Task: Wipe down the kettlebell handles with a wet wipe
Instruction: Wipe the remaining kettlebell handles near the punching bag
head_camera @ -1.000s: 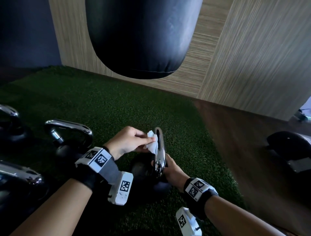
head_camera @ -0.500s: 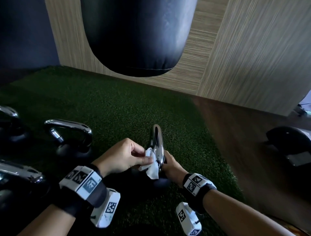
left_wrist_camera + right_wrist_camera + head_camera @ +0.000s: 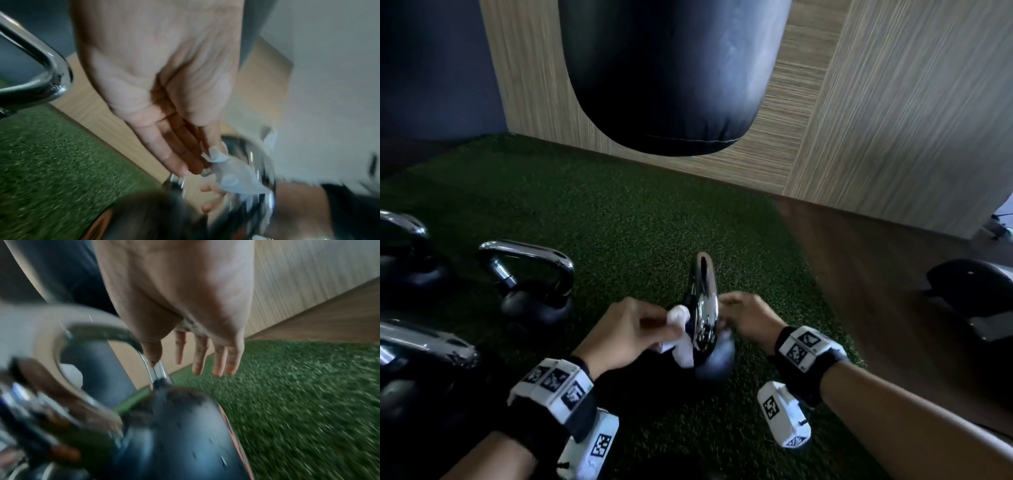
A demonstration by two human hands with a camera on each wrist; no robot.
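Right hand [image 3: 748, 317] let go of handle [image 3: 703, 301], fingers spread; left hand [image 3: 623, 330] pinching wipe [image 3: 681, 337] vs it.

Motion blur smeared the crumpled white wet wipe [image 3: 678, 337] and the left hand [image 3: 625, 334] pressing it against the edge-on chrome kettlebell handle [image 3: 703, 305]. The handle hid the right hand's [image 3: 748, 320] fingertips, and the black kettlebell ball [image 3: 176, 433] was streaked in both wrist views. The left edge cut off two other chrome-handled kettlebells [image 3: 410, 346].

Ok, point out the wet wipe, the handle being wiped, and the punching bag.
wet wipe [image 3: 683, 346], head view, on the crumpled white fold below the left hand.
handle [image 3: 703, 291], head view, on the chrome loop's upper part.
punching bag [image 3: 671, 75], head view, on its dark body.
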